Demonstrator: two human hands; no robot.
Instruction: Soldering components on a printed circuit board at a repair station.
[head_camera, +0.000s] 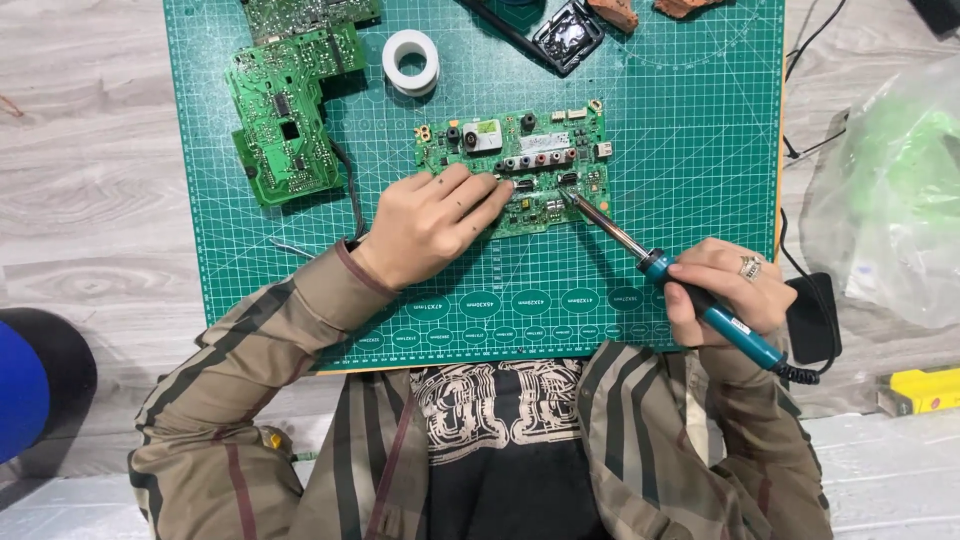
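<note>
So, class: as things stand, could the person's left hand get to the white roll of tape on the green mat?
Probably yes. The left hand rests on the circuit board, holding nothing, and the white tape roll lies just beyond it on the green mat. Only bare mat and the board's edge lie between them.

Electronics repair bench: cutting mat (680, 150), circuit boards (285, 130), soldering iron (700, 300).

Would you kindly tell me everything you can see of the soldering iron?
The soldering iron has a teal-blue handle, a slim silvery metal shaft and a dark coiled cord at its rear end. The right hand grips the handle. It lies slanted, tip pointing up-left, the tip resting on the green circuit board in the middle of the green cutting mat.
</note>
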